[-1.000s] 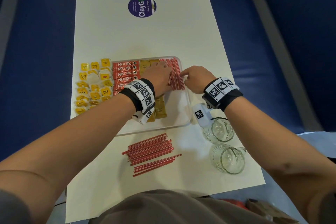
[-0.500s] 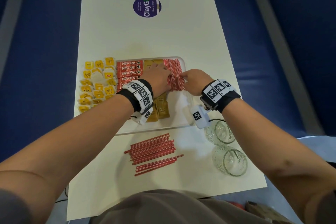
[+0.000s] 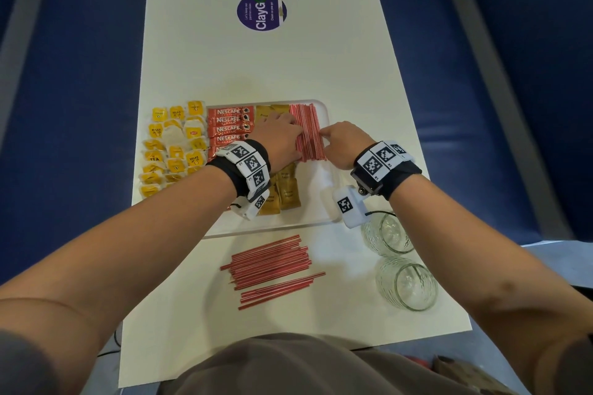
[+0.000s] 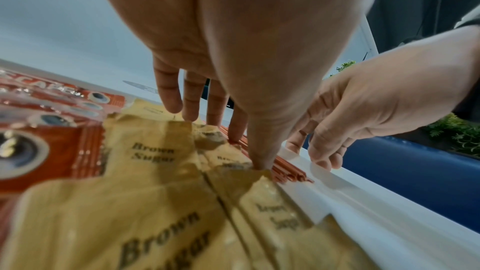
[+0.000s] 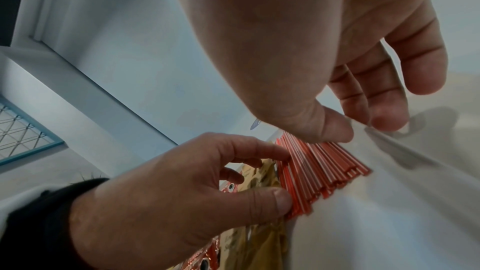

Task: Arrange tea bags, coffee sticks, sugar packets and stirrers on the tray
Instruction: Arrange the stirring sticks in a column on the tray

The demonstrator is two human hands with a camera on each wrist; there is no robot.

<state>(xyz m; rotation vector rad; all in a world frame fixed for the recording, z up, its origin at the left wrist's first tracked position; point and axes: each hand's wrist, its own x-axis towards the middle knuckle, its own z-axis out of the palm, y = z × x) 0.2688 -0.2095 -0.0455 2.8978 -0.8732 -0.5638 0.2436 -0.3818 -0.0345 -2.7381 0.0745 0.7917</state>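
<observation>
Red stirrers point(image 3: 309, 133) lie in a tight row at the far right of the white tray point(image 3: 321, 212). My left hand point(image 3: 282, 138) presses against their left side with straight fingers point(image 4: 192, 110), its thumb point(image 5: 272, 202) at their near ends. My right hand point(image 3: 343, 141) touches their right side with its thumb point(image 5: 324, 126), holding nothing. Red Nescafe coffee sticks point(image 3: 227, 125) fill the tray's left. Brown sugar packets point(image 3: 287, 189) lie in the middle, partly under my left wrist. Yellow tea bags point(image 3: 173, 147) sit on the table left of the tray.
A loose pile of more red stirrers point(image 3: 269, 263) lies on the table in front of the tray. Two glass cups point(image 3: 388, 231) point(image 3: 406, 282) stand at the front right, close under my right wrist. A round purple sticker point(image 3: 261, 11) marks the far table.
Both hands stay on either side of the stirrer row on the tray. The right hand has shifted slightly along the row's right edge.
</observation>
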